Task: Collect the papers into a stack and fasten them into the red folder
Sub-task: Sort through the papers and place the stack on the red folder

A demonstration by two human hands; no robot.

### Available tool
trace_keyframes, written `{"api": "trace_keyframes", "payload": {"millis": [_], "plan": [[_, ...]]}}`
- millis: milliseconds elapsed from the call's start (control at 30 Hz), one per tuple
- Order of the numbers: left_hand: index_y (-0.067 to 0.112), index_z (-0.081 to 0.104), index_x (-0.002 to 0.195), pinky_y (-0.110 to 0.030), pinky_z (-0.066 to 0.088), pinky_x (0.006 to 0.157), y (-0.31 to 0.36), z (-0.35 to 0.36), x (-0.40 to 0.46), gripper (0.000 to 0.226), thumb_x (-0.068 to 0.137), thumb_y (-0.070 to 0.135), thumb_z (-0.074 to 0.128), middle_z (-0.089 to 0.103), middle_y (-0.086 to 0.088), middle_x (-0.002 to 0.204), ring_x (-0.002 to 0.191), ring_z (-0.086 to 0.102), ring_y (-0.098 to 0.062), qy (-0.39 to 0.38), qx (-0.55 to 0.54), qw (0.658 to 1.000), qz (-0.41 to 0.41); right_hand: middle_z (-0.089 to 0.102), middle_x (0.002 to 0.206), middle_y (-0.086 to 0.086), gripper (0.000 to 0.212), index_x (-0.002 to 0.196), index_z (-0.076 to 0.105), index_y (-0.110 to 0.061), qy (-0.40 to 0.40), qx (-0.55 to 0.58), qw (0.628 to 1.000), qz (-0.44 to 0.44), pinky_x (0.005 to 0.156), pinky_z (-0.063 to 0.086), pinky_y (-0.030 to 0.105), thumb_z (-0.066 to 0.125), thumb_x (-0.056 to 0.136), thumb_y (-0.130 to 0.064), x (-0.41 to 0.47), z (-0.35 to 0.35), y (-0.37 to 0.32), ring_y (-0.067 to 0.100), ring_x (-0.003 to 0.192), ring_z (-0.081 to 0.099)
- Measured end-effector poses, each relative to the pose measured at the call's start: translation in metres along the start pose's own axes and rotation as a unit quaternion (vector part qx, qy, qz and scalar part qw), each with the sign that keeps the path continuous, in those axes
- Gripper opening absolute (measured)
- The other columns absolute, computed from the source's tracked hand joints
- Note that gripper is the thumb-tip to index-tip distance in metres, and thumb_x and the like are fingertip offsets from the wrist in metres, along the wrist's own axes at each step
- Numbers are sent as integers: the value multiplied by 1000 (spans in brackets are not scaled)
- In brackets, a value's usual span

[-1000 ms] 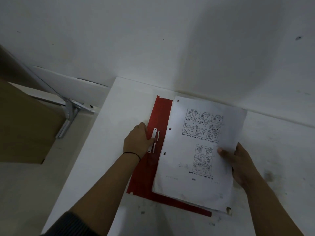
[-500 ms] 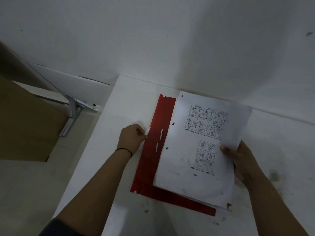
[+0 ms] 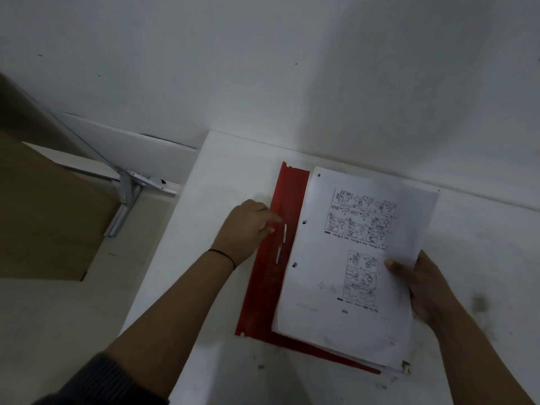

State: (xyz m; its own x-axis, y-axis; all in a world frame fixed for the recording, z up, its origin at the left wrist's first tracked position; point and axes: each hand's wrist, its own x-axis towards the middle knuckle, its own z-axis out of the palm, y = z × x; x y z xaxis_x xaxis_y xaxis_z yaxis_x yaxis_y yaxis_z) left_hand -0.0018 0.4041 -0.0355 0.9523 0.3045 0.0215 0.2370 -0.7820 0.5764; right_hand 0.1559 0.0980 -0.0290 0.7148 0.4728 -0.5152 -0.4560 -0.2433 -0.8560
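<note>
White table [image 3: 222, 176], matte, scuffed with dark marks: bearing everything below.
Red folder [image 3: 264, 290], thin stiff card, lying open and flat on the table.
Paper stack [image 3: 330, 290], punched white sheets printed with comic panels: already gathered, lying on the folder but not yet fastened.
Right hand [image 3: 420, 287]: gripping the stack's right edge, thumb on top.
Left hand [image 3: 247, 229]: fingers curling at the folder's left edge; whether pinching anything, cannot tell.
Fastener prongs [image 3: 282, 244], two slim pale strips: sitting beside the punched holes, likely awaiting threading.

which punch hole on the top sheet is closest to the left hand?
The middle hole, level with the left hand; the others sit near the top corner and lower down.
</note>
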Motion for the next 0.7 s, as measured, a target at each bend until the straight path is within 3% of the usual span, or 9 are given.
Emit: {"api": "trace_keyframes", "payload": {"millis": [200, 300, 367, 467, 533, 600, 700], "plan": [[21, 71, 93, -33, 41, 70, 3, 7, 20, 30, 64, 17, 75, 70, 3, 92, 91, 60, -23, -73, 90, 983, 141, 69, 116, 7, 90, 122, 60, -18, -1, -11, 1000, 0, 77, 58, 41, 92, 42, -44, -2, 0, 0, 29, 102, 68], [15, 72, 89, -32, 43, 70, -3, 11, 25, 30, 60, 11, 76, 71, 0, 88, 86, 63, -23, -87, 76, 980, 162, 70, 114, 6, 70, 117, 62, -21, 2, -8, 1000, 5, 74, 58, 39, 84, 52, -33, -2, 3, -2, 30, 102, 67], [13, 72, 83, -31, 46, 71, -4, 12, 27, 19, 64, 13, 70, 71, -3, 83, 81, 64, -23, -88, 46, 982, 159, 70, 115, 6, 74, 117, 62, -23, 5, -13, 1000, 10, 79, 57, 45, 88, 49, -37, -1, 4, -1, 30, 102, 67], [13, 74, 79, -28, 50, 73, -4, 14, 28, 16, 73, 21, 62, 72, -2, 82, 78, 65, -17, -83, -18, 989, 118, 69, 116, 7, 90, 118, 62, -22, 13, -17, 1000, 12, 83, 55, 51, 92, 38, -49, 1, 6, -1, 30, 102, 68], [15, 76, 84, -16, 45, 76, -3, 13, 29, 13, 76, 19, 66, 73, 0, 86, 80, 64, -12, -76, -87, 993, 37, 69, 116, 7, 91, 119, 61, -21, 15, -21, 1000, 15, 83, 55, 51, 92, 38, -49, 2, 6, -2, 30, 102, 68], [18, 76, 84, -10, 42, 75, -3, 14, 30, 10, 76, 17, 70, 74, 3, 88, 81, 63, -8, -62, -139, 988, -27, 69, 115, 7, 82, 119, 61, -20, 11, -20, 1000, 17, 82, 56, 49, 90, 46, -41, 4, 6, -2, 30, 101, 68], [20, 77, 83, -20, 47, 79, -2, 16, 33, 10, 76, 17, 71, 73, 4, 87, 80, 63, -6, -52, -182, 978, -85, 70, 114, 7, 63, 119, 60, -19, 0, -9, 1000, 14, 75, 58, 42, 82, 60, -28, 6, 8, -4, 30, 100, 68]]}}
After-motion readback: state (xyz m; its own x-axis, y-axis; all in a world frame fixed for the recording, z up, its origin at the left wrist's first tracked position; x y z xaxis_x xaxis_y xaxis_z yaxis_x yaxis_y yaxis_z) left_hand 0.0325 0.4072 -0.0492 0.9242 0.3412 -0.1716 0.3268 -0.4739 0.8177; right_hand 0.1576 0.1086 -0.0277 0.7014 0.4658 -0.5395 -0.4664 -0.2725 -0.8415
